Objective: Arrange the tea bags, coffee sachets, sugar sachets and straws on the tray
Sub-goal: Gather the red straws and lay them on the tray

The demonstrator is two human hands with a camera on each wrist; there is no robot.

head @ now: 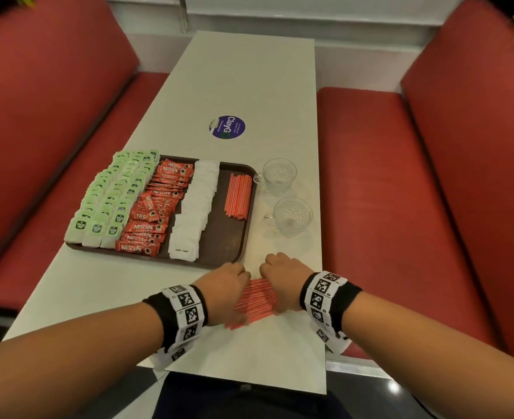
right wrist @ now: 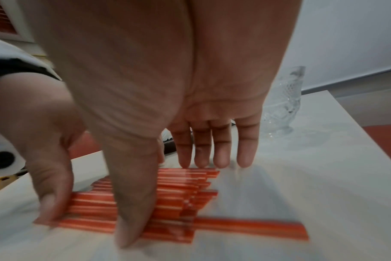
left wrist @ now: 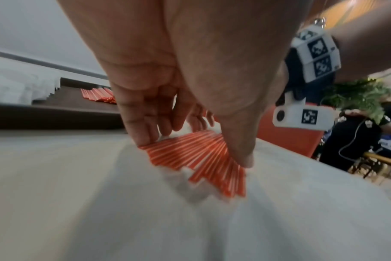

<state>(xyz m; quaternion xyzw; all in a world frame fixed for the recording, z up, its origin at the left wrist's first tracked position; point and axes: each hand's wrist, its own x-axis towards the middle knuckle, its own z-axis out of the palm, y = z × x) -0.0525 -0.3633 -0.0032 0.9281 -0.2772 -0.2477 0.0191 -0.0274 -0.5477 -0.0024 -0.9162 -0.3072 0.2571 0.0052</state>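
Straws [head: 254, 300] between tray [head: 234, 237], glass cups [head: 292, 214]

A long white desk [head: 249, 86] is flanked by red padded benches [head: 385, 164]. A pale wall [head: 310, 13] is seen behind; green foliage [left wrist: 357, 95], perhaps a plant, is glimpsed blurrily.

Orange-red straws with thin white stripes [head: 255, 300] fan out on the white table [head: 249, 71]. On the dark brown tray [head: 222, 240]: green-and-white tea bags [head: 110, 201], red coffee sachets [head: 156, 207] with white lettering, plain white sugar sachets [head: 195, 207]. Clear cut-pattern glass cups [head: 280, 176] sit beside red seats [head: 401, 192]. Black-and-white checked wristbands [head: 186, 309].
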